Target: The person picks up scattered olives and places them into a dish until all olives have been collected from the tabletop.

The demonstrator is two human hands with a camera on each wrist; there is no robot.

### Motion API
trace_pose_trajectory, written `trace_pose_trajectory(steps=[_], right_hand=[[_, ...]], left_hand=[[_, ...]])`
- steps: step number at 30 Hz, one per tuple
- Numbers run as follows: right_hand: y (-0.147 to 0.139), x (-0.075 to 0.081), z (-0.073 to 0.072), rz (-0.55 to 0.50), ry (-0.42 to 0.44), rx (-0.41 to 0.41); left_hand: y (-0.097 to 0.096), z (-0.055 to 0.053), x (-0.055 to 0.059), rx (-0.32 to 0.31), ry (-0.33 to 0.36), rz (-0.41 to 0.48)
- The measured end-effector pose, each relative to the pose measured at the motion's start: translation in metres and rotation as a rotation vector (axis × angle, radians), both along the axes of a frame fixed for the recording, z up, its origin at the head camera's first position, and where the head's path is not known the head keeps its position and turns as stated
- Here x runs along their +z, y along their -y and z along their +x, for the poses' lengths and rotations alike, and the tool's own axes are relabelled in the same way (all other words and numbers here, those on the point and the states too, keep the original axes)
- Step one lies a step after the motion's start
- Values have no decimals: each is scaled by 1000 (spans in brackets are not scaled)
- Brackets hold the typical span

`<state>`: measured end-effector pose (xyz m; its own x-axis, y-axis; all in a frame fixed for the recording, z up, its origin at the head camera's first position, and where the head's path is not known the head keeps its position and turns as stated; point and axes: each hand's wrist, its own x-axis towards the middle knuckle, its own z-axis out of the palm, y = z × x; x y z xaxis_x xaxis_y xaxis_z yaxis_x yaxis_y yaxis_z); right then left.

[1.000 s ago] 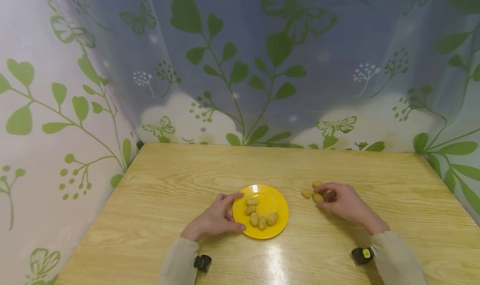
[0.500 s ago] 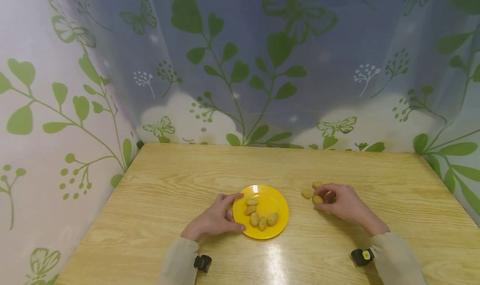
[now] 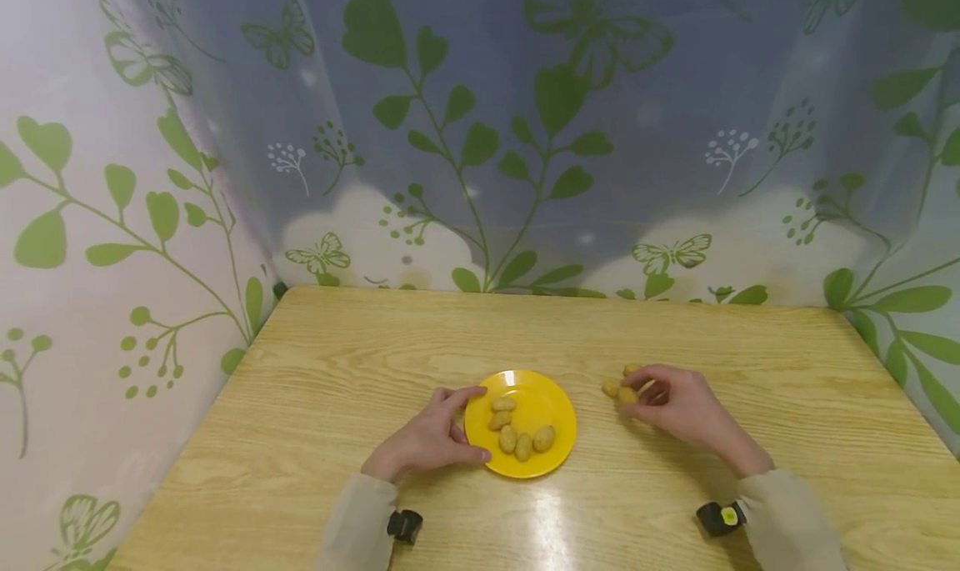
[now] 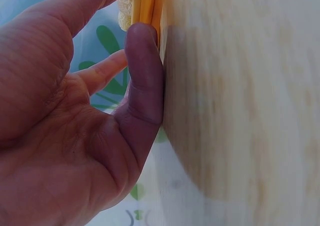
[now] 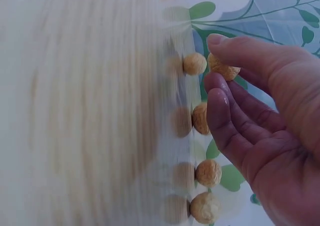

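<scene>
Five brown balls [image 3: 507, 439] lie on the yellow plate [image 3: 553, 398], its left rim held by the left hand's [image 3: 431, 439] fingers. Right of it, the right hand's [image 3: 681, 401] fingers pinch another ball [image 5: 225, 68]; at least four loose balls [image 5: 208, 173] rest on the worktop [image 3: 375, 346], so perhaps half is done.

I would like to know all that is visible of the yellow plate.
The plate is round, bright yellow and glossy, perhaps plastic, with a raised rim. It lies face up on the table, bearing five small, lumpy, tan pieces in a curved row. The left hand holds its left edge with thumb and fingers.
</scene>
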<state>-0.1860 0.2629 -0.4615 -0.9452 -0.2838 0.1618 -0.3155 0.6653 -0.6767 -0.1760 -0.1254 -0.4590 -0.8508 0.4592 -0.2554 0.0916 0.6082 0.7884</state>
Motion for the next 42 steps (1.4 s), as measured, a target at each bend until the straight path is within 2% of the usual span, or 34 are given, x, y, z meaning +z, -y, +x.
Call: trace_pose_trajectory(steps=[4,10,17,23,32,42], right_hand=[[6,1,0,-22,-17,22],[16,1,1,-21,17,37],[26,2,1,-32,-5,63],[36,5,2,-52,23,78],[49,4,-1,-78,11,117],[65,3,-3,-97,36,156]], left_hand=[[0,0,0,0,1,3],[0,0,0,1,0,2],[0,0,0,3,2,-1],[0,0,0,9,1,-1],[-1,0,0,12,6,1],[-1,0,0,18,10,-2]])
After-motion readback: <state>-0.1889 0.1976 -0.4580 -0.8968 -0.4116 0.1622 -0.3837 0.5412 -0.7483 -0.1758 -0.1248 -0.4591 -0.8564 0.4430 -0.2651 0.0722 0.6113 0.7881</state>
